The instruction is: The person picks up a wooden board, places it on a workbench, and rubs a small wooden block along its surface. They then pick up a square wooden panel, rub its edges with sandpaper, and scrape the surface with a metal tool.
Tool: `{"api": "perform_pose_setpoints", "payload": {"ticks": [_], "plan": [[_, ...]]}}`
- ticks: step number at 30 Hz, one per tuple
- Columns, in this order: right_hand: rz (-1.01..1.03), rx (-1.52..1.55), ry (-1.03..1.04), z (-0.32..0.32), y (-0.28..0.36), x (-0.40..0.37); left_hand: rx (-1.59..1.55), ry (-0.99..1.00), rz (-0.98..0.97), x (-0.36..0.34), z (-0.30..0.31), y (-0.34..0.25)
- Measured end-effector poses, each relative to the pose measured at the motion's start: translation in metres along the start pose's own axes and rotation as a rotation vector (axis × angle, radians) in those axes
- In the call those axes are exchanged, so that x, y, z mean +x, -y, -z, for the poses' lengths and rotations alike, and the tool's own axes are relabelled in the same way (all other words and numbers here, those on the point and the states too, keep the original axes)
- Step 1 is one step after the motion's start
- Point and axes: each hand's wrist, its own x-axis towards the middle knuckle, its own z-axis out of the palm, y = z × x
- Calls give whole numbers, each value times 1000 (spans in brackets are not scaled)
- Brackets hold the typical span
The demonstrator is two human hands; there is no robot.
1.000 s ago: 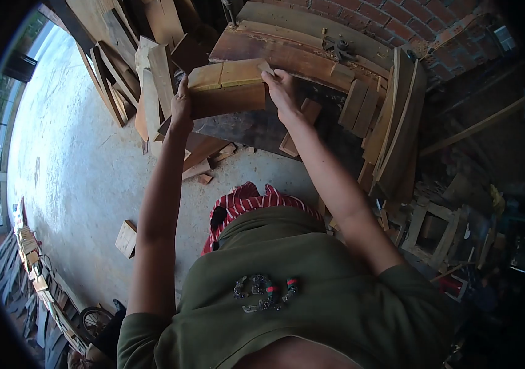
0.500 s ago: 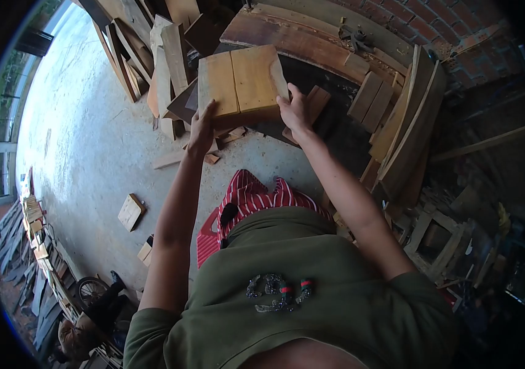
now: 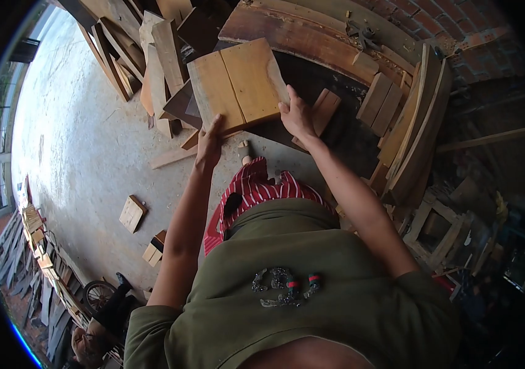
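A light-brown wooden box (image 3: 238, 83), its top made of two boards with a seam between them, is held up in front of me. My left hand (image 3: 210, 136) grips its near left corner, thumb on the top face. On the right edge, my right hand (image 3: 297, 115) holds the box with the thumb up and the fingers hidden beneath. The underside of the box cannot be seen. Just beyond my right hand, reddish-brown wood blocks (image 3: 324, 114) lie on a dark surface (image 3: 351, 126).
Planks (image 3: 165, 55) lean upright at the upper left. Long boards (image 3: 299, 40) lie at the back, and curved boards (image 3: 419, 123) stand on the right. A small wood block (image 3: 132, 213) rests on the concrete floor (image 3: 90, 147). Scrap wood (image 3: 434, 234) is piled at lower right.
The box has tilted, so more of its top face and less of its near side shows. Both hands keep their hold. The view has shifted slightly, and a foot now shows below the box.
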Motion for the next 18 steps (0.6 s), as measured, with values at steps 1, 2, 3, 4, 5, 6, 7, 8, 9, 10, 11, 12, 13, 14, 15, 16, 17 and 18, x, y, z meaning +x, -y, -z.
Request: {"api": "perform_pose_setpoints", "payload": {"ticks": [1, 2, 3, 4, 5, 6, 7, 8, 9, 10, 11, 12, 13, 14, 15, 16, 17, 18], "plan": [[20, -29, 12, -1, 0, 3, 16, 36, -15, 1, -1, 1], [18, -33, 23, -1, 0, 5, 34, 68, -31, 2, 1, -2], [9, -18, 24, -1, -3, 6, 128, 73, -47, 5, 1, -2], [-2, -5, 21, -1, -5, 7, 176, 47, -49, 5, 1, 0], [-2, 2, 25, -1, -8, 8, 261, 55, -11, 4, 4, -2], [-18, -5, 26, -2, -7, 8, 346, 68, 29, -2, 1, -9], [1, 11, 11, -2, -6, 6, 340, 138, 63, -5, 3, -15], [17, 22, -7, 1, -6, 5, 331, 212, 100, -4, 8, -22], [-1, 5, 15, 2, -4, 5, 230, 283, 134, 3, 15, -27], [93, -60, -56, -6, -14, 5, 40, 318, 225, 5, 13, -41], [82, -94, -58, -5, -7, 1, -17, 293, 272, 10, 8, -52], [78, -123, -57, -1, 1, -1, 46, 289, 310, 15, 7, -61], [134, -153, -81, 5, 2, -4, 172, 260, 328, 26, 8, -64], [194, -177, -100, 9, 5, -8, 301, 226, 339, 35, 7, -64], [261, -169, -186, 18, 9, -13, 300, 227, 351, 36, 3, -61], [257, -166, -178, 25, 7, -22, 338, 188, 305, 35, -1, -59], [163, -188, -267, 35, 5, -30, 376, 146, 252, 34, -6, -58], [69, -209, -354, 46, 2, -38, 377, 135, 252, 36, -8, -55]]}}
